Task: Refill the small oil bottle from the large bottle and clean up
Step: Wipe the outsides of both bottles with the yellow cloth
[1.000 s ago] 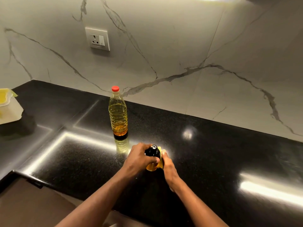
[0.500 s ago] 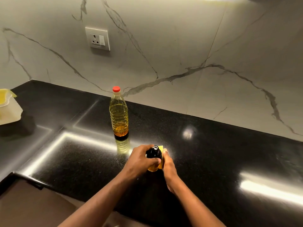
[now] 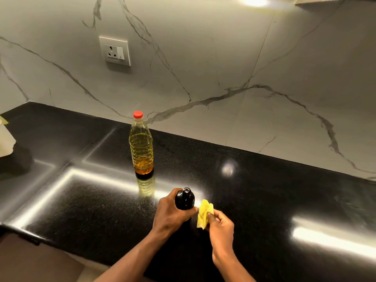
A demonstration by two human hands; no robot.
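R hand [image 3: 220,224], fingers pinching cloth [image 3: 204,213], pulled off small bottle [image 3: 184,199] gripped in L hand [image 3: 173,214]; capped large bottle [image 3: 141,147] holds oil.

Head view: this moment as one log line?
left hand grips small bottle | right hand pinches yellow cloth | large bottle capped, upright

On the worktop [image 3: 264,190] the small bottle [image 3: 184,199] stands in the left hand [image 3: 173,214], with the large bottle [image 3: 141,147] well apart at its eleven o'clock, nearer the wall [image 3: 223,68], and the cloth [image 3: 204,212] in the right hand [image 3: 220,224] just beside it at four o'clock.
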